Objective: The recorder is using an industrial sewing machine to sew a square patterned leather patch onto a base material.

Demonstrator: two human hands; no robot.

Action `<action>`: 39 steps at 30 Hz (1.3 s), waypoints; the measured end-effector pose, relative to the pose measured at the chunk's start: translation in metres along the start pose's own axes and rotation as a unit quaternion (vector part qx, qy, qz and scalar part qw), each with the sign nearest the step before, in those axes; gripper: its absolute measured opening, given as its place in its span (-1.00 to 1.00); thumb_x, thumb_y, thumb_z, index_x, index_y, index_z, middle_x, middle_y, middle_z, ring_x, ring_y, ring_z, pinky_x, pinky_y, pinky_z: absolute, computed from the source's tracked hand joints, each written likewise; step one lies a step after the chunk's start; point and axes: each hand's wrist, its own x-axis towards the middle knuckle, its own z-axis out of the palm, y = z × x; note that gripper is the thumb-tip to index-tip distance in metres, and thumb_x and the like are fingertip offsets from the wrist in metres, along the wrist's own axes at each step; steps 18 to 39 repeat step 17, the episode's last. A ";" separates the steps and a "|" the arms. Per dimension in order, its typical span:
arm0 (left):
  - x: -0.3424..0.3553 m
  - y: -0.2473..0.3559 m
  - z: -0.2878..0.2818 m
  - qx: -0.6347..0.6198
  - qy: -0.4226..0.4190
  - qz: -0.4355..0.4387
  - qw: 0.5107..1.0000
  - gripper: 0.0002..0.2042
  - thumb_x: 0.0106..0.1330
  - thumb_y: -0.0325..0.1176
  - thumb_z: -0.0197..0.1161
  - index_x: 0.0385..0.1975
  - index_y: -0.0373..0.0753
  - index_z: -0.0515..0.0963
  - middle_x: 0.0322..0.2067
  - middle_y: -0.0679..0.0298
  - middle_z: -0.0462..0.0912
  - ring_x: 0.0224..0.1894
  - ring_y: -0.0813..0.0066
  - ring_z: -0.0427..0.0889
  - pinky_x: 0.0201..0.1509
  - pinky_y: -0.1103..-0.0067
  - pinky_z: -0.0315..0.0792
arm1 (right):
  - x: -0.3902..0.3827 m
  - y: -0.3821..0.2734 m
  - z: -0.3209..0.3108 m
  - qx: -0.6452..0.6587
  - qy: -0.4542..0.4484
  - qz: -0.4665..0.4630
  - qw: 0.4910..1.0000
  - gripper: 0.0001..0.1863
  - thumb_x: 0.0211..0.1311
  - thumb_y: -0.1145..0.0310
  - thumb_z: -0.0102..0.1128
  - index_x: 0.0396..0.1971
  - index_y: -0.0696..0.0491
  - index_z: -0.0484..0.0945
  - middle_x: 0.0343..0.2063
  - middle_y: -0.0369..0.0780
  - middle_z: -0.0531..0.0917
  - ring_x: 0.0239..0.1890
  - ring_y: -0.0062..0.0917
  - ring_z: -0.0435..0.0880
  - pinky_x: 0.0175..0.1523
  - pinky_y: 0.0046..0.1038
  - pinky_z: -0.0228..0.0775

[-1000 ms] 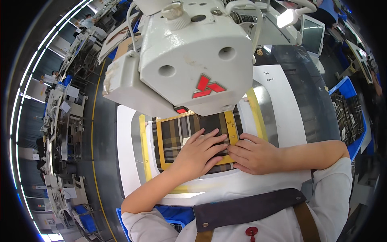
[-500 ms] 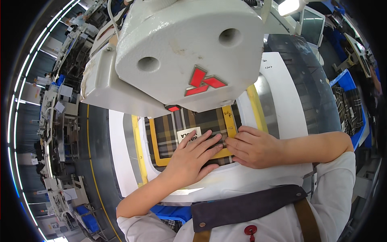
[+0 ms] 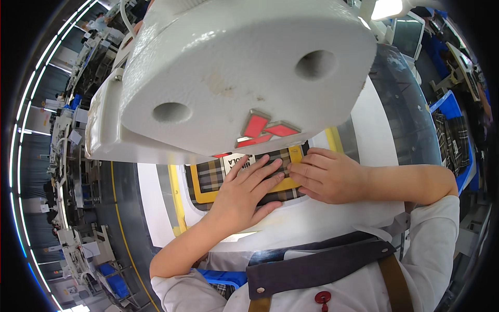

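Beneath the sewing machine's big white head point(image 3: 244, 67) lies a plaid cloth point(image 3: 210, 174) in brown, black and tan, with a yellow frame point(image 3: 210, 196) on top of it. A pale label point(image 3: 230, 164) with dark print rests on the plaid inside the frame, partly covered by my fingers and the machine head. My left hand point(image 3: 244, 195) lies flat with fingers spread across the frame's near side and the cloth. At the frame's right side, my right hand point(image 3: 327, 176) rests with its fingers extended close together. The needle area is hidden behind the machine head.
Yellow tape strips point(image 3: 177, 200) run along the white work surface point(image 3: 312, 223). A blue bin point(image 3: 448, 106) with plaid pieces stands at right; another blue bin point(image 3: 226, 278) is below the near table edge. A lamp point(image 3: 387, 9) shines at upper right.
The machine head looms larger and covers more of the frame and label. Both hands, the frame and the cloth appear slightly farther up, with the fingers in nearly the same places.
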 end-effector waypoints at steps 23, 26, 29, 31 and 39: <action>-0.030 0.017 0.020 0.071 -0.017 -0.086 0.994 -0.45 0.20 0.01 0.26 0.11 -0.21 0.48 -0.02 0.05 0.55 0.02 0.14 0.53 0.01 0.40 0.45 | -0.014 -0.043 0.006 -0.065 0.052 0.057 0.995 -0.74 -0.01 0.36 0.26 -0.29 0.14 0.59 -0.16 -0.19 0.59 -0.13 -0.38 0.53 0.14 -0.35 0.31; -0.030 0.017 0.020 0.071 -0.017 -0.086 0.994 -0.45 0.20 0.01 0.26 0.11 -0.21 0.48 -0.02 0.05 0.55 0.02 0.14 0.53 0.01 0.40 0.45 | -0.014 -0.043 0.006 -0.065 0.052 0.057 0.995 -0.74 -0.01 0.36 0.26 -0.29 0.14 0.59 -0.16 -0.19 0.59 -0.13 -0.38 0.53 0.14 -0.35 0.31; -0.030 0.017 0.020 0.071 -0.017 -0.086 0.994 -0.45 0.20 0.01 0.26 0.11 -0.21 0.48 -0.02 0.05 0.55 0.02 0.14 0.53 0.01 0.40 0.45 | -0.014 -0.043 0.006 -0.065 0.052 0.057 0.995 -0.74 -0.01 0.36 0.26 -0.29 0.14 0.59 -0.16 -0.19 0.59 -0.13 -0.38 0.53 0.14 -0.35 0.31; -0.030 0.017 0.020 0.071 -0.017 -0.086 0.994 -0.45 0.20 0.01 0.26 0.11 -0.21 0.48 -0.02 0.05 0.55 0.02 0.14 0.53 0.01 0.40 0.45 | -0.014 -0.043 0.006 -0.065 0.052 0.057 0.995 -0.74 -0.01 0.36 0.26 -0.29 0.14 0.59 -0.16 -0.19 0.59 -0.13 -0.38 0.53 0.14 -0.35 0.31; -0.030 0.017 0.020 0.071 -0.017 -0.086 0.994 -0.45 0.20 0.01 0.26 0.11 -0.21 0.48 -0.02 0.05 0.55 0.02 0.14 0.53 0.01 0.40 0.45 | -0.014 -0.043 0.006 -0.065 0.052 0.057 0.995 -0.74 -0.01 0.36 0.26 -0.29 0.14 0.59 -0.16 -0.19 0.59 -0.13 -0.38 0.53 0.14 -0.35 0.31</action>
